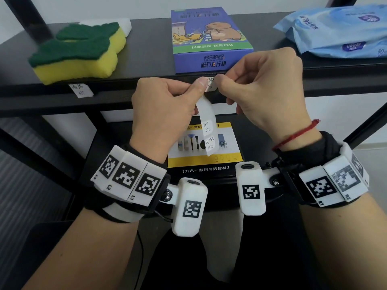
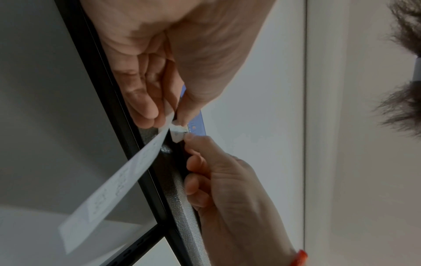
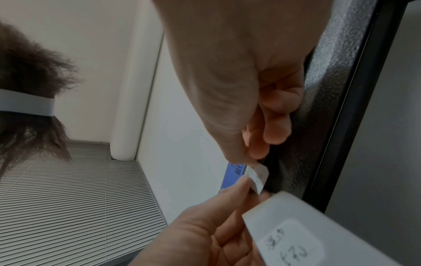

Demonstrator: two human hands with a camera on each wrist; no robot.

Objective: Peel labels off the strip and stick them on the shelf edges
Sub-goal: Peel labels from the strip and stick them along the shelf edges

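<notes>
White label strip (image 1: 206, 122) hangs from the left hand (image 1: 165, 105), pinched at its top between thumb and fingers. The right hand (image 1: 259, 80) pinches a handwritten label (image 1: 210, 84) half-peeled from that end, just before the black shelf edge (image 1: 117, 92), below the purple game box (image 1: 209, 38).

A yellow sponge with a green scouring top (image 1: 77, 53) lies on the left of the upper board, a white block (image 1: 123, 25) just behind it; a purple game box with a capybara picture (image 1: 209, 38) sits in the middle; a blue pack of wet wipes (image 1: 335, 30) lies at the right; lower down rests a black-and-yellow cleaning-kit box (image 1: 230, 164); a slatted grille (image 3: 79, 198) shows in the right wrist view.
</notes>
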